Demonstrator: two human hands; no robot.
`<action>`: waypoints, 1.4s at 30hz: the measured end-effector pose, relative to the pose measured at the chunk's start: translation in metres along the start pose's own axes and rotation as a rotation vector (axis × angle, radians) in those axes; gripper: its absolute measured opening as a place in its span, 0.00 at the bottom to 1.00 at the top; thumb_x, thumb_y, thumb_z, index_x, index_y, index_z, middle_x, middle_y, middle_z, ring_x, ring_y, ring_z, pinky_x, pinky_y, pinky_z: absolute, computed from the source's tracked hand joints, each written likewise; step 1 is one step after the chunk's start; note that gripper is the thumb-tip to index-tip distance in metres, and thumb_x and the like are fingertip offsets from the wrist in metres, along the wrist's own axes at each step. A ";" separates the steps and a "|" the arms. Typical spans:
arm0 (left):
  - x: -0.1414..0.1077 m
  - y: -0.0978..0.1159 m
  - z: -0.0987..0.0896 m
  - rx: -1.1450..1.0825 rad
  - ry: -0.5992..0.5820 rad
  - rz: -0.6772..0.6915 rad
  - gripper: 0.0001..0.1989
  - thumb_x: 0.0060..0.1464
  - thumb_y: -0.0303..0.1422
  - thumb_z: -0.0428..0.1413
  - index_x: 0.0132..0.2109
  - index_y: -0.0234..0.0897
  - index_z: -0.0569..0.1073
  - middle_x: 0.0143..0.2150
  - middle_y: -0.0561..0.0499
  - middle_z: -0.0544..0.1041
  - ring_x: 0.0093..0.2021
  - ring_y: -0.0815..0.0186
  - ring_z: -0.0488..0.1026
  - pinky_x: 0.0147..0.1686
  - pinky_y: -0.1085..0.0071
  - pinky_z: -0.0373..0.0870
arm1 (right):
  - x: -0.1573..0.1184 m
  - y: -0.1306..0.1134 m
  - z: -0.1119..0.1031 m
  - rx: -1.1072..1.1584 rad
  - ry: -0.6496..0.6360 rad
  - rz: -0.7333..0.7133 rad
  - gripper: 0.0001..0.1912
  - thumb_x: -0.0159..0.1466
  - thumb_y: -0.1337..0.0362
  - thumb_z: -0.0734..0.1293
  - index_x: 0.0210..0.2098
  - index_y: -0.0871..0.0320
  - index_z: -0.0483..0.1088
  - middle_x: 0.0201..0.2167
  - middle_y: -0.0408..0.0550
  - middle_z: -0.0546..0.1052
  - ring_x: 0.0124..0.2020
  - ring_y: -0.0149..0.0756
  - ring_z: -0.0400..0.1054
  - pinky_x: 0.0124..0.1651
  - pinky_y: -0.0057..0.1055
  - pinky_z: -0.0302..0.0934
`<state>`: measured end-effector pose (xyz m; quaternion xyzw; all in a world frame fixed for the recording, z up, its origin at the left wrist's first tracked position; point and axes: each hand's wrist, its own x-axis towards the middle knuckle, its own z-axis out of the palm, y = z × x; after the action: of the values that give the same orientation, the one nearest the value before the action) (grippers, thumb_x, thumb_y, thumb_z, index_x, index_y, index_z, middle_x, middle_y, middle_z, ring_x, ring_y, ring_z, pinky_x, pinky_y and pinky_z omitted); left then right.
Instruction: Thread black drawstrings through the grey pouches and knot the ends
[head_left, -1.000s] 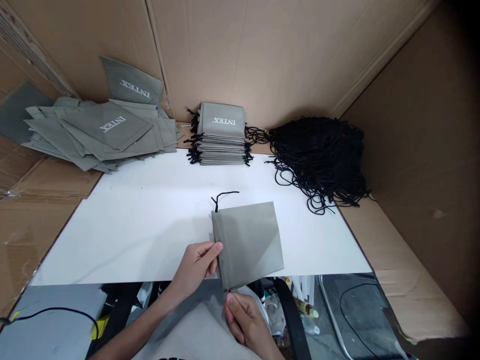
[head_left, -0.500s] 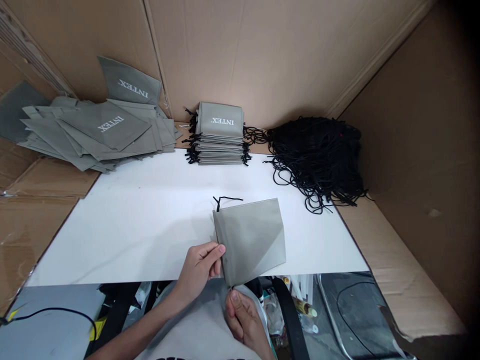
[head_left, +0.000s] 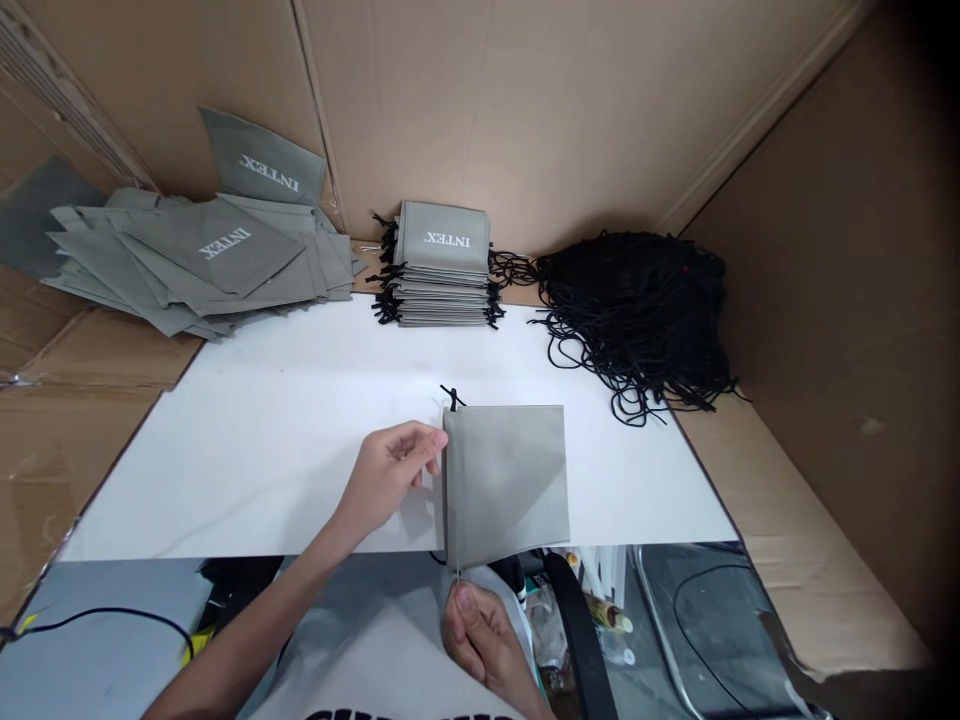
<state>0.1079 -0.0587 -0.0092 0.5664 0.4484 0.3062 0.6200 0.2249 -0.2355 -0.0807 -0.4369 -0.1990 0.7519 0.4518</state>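
Observation:
A grey fabric pouch (head_left: 510, 485) lies partly over the white table's front edge, with a short black cord (head_left: 453, 397) sticking out of its far left corner. My left hand (head_left: 394, 470) pinches the pouch's left edge near that corner, thumb on top. Below the near left corner, my right hand (head_left: 480, 635) is closed on a thin, light-coloured tool that runs into the pouch's edge; most of the tool is hidden. Another bit of black cord shows just left of this corner.
Loose grey INTEX pouches (head_left: 225, 245) are heaped at the back left. A neat stack of corded pouches (head_left: 444, 240) stands at the back middle. Black cords (head_left: 637, 310) are piled at the back right. Cardboard walls (head_left: 570, 110) surround the white table (head_left: 247, 440).
My left hand has moved up the pouch's left edge toward the far corner. The pouch has turned squarer to the table, and less black cord sticks out at its far end.

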 end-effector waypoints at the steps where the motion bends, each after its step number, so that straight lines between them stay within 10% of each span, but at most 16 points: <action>1: 0.004 0.004 -0.002 0.025 0.023 0.005 0.18 0.56 0.47 0.58 0.34 0.34 0.76 0.23 0.53 0.71 0.20 0.72 0.62 0.22 0.75 0.60 | 0.000 -0.002 0.000 -0.029 0.011 0.009 0.30 0.61 0.36 0.64 0.23 0.56 0.59 0.09 0.30 0.51 0.12 0.22 0.37 0.18 0.27 0.33; 20: 0.029 0.014 -0.001 -0.021 0.078 0.061 0.15 0.51 0.43 0.63 0.32 0.34 0.79 0.28 0.51 0.76 0.25 0.70 0.71 0.25 0.76 0.72 | 0.001 -0.006 0.002 -0.055 0.021 -0.027 0.29 0.63 0.38 0.63 0.24 0.57 0.60 0.09 0.31 0.52 0.12 0.22 0.38 0.18 0.27 0.34; 29: 0.012 -0.011 0.039 -0.344 0.419 0.061 0.12 0.52 0.41 0.63 0.32 0.36 0.77 0.29 0.54 0.75 0.30 0.71 0.72 0.32 0.78 0.73 | 0.009 0.004 0.005 0.097 -0.009 -0.057 0.28 0.62 0.39 0.65 0.23 0.56 0.59 0.09 0.30 0.50 0.12 0.22 0.37 0.18 0.26 0.33; 42: 0.015 -0.013 0.025 -0.176 0.177 0.110 0.12 0.56 0.41 0.60 0.33 0.36 0.74 0.44 0.50 0.74 0.43 0.67 0.72 0.38 0.75 0.75 | 0.009 0.007 0.005 0.162 0.004 -0.055 0.27 0.63 0.41 0.66 0.23 0.57 0.59 0.08 0.29 0.51 0.11 0.21 0.36 0.17 0.24 0.32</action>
<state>0.1350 -0.0588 -0.0258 0.5042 0.4410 0.4266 0.6077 0.2150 -0.2310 -0.0867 -0.3947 -0.1487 0.7520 0.5065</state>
